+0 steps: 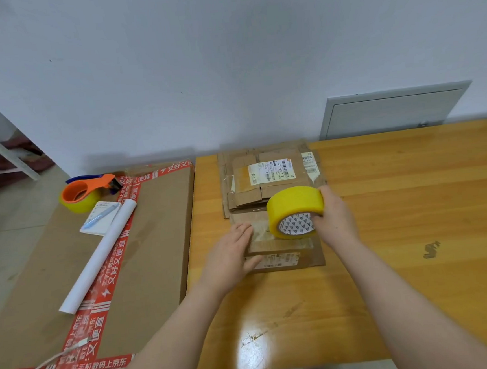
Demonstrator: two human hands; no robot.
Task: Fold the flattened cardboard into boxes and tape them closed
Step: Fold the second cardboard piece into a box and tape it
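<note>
Now, tape roll (294,205) in right hand (336,220)

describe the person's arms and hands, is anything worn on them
Both arms are bare: the left forearm and right forearm show no sleeves anywhere up to the picture's lower edge. The left hand and right hand wear no gloves, and no watch, bracelet or ring shows on either.

Brown box (301,255), yellow tape roll (294,209) upright on it; flattened cardboard (268,176) behind.
</note>
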